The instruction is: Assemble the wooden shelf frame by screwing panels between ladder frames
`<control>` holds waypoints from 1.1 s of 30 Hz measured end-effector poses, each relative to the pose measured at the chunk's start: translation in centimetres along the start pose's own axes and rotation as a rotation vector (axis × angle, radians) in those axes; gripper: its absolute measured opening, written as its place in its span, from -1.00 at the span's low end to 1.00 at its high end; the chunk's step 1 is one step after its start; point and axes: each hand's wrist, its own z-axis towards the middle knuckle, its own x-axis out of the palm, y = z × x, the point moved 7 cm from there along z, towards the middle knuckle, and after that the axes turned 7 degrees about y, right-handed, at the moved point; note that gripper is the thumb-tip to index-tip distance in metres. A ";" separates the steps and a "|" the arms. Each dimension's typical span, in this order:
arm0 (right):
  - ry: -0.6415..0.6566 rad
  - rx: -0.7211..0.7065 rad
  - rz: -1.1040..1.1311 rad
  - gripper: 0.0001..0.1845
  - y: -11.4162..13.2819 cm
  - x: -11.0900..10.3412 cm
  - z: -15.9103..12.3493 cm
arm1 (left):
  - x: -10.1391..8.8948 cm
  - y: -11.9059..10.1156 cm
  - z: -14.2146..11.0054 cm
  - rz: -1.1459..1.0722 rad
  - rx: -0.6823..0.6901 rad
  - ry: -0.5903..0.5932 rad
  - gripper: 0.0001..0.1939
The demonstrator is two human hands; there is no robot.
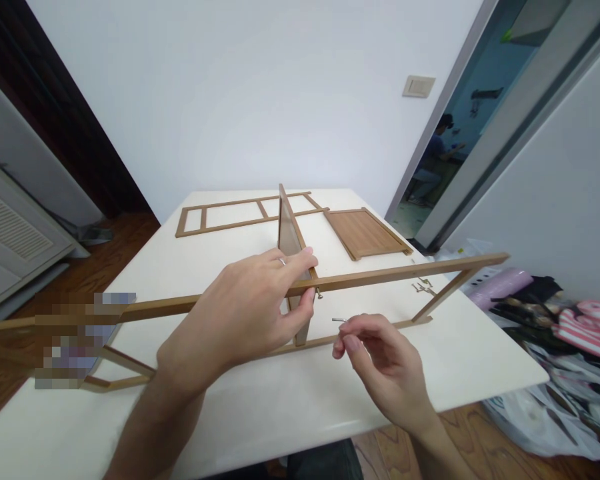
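Note:
A long wooden frame [410, 270] stands on edge across the table, with a wooden panel [290, 223] meeting it at a right angle. My left hand [250, 307] is closed around that joint, thumb below the upper rail and fingers over it. Just right of the thumb, a brass-coloured bolt [319, 294] sticks out of the rail. My right hand [380, 363] is below and to the right of the bolt, apart from the wood. Between its thumb and fingers it pinches a thin hex key [339, 320]; only a short silver end shows.
On the white table [460, 360], a second ladder-like frame [230, 227] and a slatted wooden panel [365, 233] lie flat toward the wall. Several loose bolts [423, 287] are at the right. Plastic bags [540, 420] and cloth crowd the floor there. Another person [433, 157] sits beyond the doorway.

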 end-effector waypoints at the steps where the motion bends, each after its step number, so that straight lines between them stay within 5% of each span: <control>1: -0.004 0.005 0.015 -0.86 -0.1 0.3 0.1 | 0.0 0.0 0.0 -0.001 0.004 -0.001 -0.63; 6: -0.015 -0.076 -0.056 -0.61 0.5 1.2 0.6 | -0.1 -0.2 0.0 -0.010 0.019 0.003 -0.65; 11: -0.068 -0.106 -0.218 -0.75 0.8 1.5 1.0 | -0.2 -0.2 0.1 -0.021 -0.001 0.001 -0.68; 19: -0.156 -0.116 -0.415 -0.68 1.2 1.3 0.9 | -0.1 -0.1 0.2 -0.065 -0.008 0.018 -0.65; 24: -0.246 -0.245 -0.529 -0.65 2.6 1.5 1.5 | -0.2 -0.1 0.1 -0.059 -0.008 0.015 -0.67; 33: -0.321 -0.290 -0.533 -0.60 1.9 1.6 0.3 | -0.2 0.0 0.1 -0.078 -0.005 0.006 -0.70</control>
